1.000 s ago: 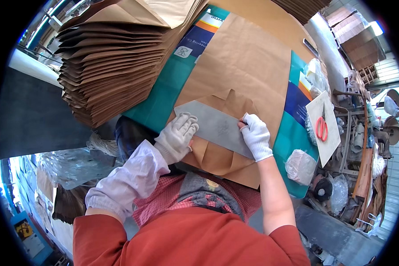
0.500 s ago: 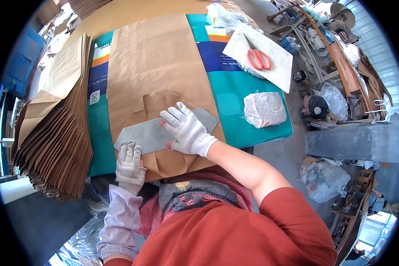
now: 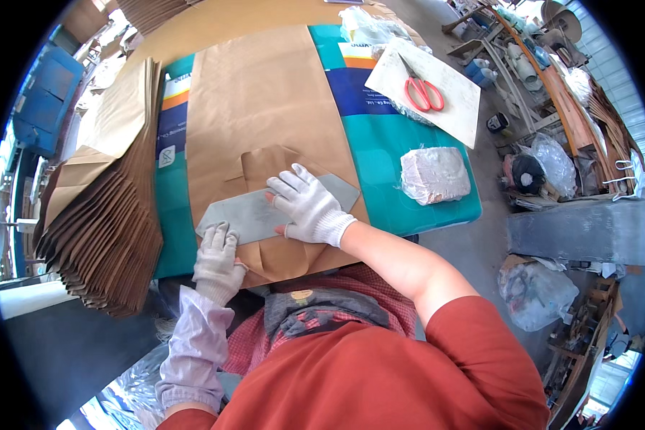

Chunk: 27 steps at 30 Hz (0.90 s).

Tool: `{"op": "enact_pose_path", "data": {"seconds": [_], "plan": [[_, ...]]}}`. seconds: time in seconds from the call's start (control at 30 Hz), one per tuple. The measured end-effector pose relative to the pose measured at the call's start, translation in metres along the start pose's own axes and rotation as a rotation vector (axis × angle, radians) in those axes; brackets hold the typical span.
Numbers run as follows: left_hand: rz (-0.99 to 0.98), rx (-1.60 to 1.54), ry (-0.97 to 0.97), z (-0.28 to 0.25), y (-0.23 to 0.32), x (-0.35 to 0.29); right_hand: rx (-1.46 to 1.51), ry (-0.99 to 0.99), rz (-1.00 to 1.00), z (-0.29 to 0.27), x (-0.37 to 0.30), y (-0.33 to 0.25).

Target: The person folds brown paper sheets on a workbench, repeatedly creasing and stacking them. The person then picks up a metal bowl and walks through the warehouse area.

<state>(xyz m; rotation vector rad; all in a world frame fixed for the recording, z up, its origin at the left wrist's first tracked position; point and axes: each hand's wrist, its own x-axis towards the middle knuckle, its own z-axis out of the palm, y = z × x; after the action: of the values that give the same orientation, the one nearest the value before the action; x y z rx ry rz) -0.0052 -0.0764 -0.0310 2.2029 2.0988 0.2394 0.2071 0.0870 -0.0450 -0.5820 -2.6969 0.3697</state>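
Fingers spread flat, my right hand [image 3: 308, 208] pins the grey template [image 3: 265, 211] across the brown paper bag [image 3: 265, 107] on the table's teal sheet [image 3: 394, 150], while my left hand [image 3: 218, 254] presses its near corner to keep it from sliding.

You are working in a paper-bag workshop. A tall stack of brown paper bags [image 3: 100, 222] lies on the worktable [image 3: 408, 154], red scissors [image 3: 424, 92] nearby, and cluttered tool shelves [image 3: 545, 79] beside it.

Daylit workshop: a teal-covered surface [image 3: 380, 154] over grey concrete floor [image 3: 480, 251], cluttered shelving [image 3: 552, 79] beside it, blue crates [image 3: 39, 107] opposite
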Motion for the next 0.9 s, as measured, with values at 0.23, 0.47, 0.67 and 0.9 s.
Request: {"op": "enact_pose_path", "data": {"seconds": [0.23,0.47,0.67,0.9], "plan": [[0.167,0.028,-0.052,-0.016,0.000,0.014,0.311,0.255,0.017,0.015,-0.017,0.036],[0.174,-0.177,0.241,0.036,-0.037,0.014,0.202,0.071,0.062,-0.014,-0.049,0.018],[-0.603,-0.356,-0.243,-0.004,-0.013,0.049,-0.014,-0.054,0.475,-0.009,-0.040,0.009],[-0.632,-0.038,-0.392,-0.042,-0.020,0.119,-0.211,-0.272,0.739,-0.031,0.032,0.016]]}}
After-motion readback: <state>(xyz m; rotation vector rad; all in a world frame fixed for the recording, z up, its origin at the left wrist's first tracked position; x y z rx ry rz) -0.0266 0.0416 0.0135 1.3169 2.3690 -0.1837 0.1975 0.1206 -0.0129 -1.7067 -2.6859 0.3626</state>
